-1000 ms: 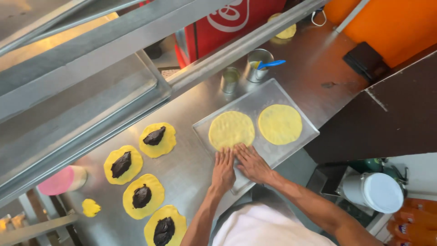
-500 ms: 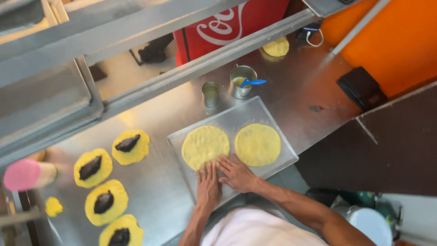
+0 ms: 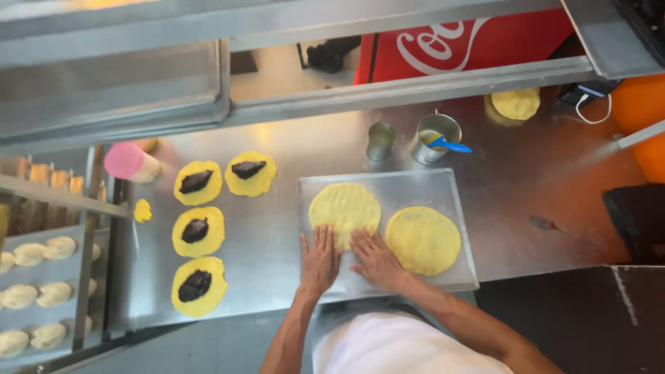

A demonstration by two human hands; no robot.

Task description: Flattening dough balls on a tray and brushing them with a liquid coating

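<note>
Both my hands lie flat, fingers spread, on a metal baking tray [image 3: 409,183] on the steel counter. My left hand [image 3: 320,262] presses the near left edge of a round yellow dough disc [image 3: 345,206]. My right hand [image 3: 374,260] rests just beside it, fingertips at the same disc's near edge. A second flat yellow disc [image 3: 423,239] lies on the tray to the right, untouched. Neither hand holds anything.
Several yellow dough discs with dark filling [image 3: 198,233] lie on the counter at left. A pink-lidded container [image 3: 128,161], two metal cups [image 3: 380,140], one with a blue spoon [image 3: 439,137], and a dough lump [image 3: 516,104] stand behind. Shaped pastries on trays [image 3: 31,294] sit far left.
The view has shifted, so the tray and counter now sit further right in frame. My hands stay flat at the near edge of the left disc.
</note>
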